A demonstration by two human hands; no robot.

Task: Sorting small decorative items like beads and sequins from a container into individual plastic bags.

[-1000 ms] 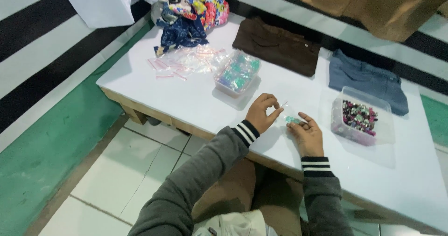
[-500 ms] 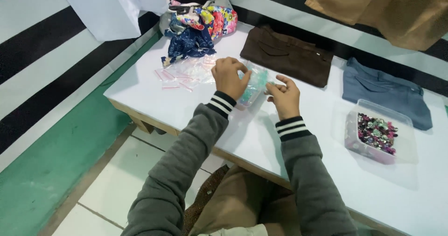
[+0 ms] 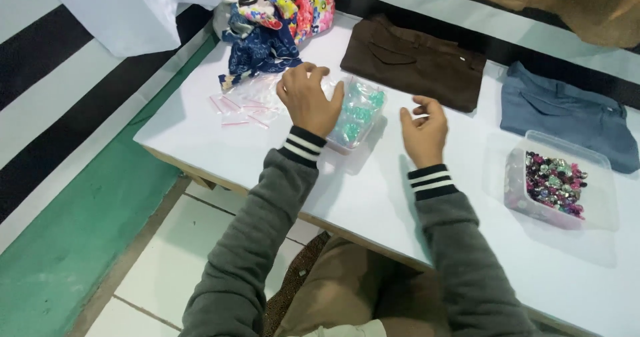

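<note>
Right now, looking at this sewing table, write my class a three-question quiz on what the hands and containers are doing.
1. True or false: the left hand rests on the clear plastic tub of teal pieces.
2. Which folded garment lies nearer the clear plastic box of multicoloured beads? A brown trousers, B blue trousers.
3. Fill in: the right hand holds ____.

Key: 1 true; 2 B; 3 nothing.
</note>
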